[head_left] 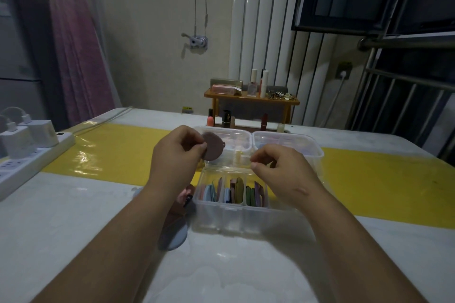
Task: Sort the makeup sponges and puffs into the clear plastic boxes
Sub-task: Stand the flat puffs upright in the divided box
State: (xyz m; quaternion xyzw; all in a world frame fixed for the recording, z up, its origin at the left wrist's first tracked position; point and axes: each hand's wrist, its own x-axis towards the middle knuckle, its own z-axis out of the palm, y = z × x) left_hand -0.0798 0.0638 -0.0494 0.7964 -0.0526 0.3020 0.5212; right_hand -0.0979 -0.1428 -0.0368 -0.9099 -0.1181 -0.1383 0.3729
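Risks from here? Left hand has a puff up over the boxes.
1. Left hand pinches the mauve puff by its edge over the far left box; a weak grip could drop it there.
2. Near box compartments look packed with upright puffs; forcing another in may tip them.
3. Loose puffs lie under the left forearm; it could sweep them aside.

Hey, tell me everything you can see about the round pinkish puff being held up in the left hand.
The round, flat, dusty mauve puff looks soft and matte, with a small tab at its right edge. It is upright, face toward the camera, raised before the far left clear plastic box. The left hand pinches its left edge; nothing else touches it.
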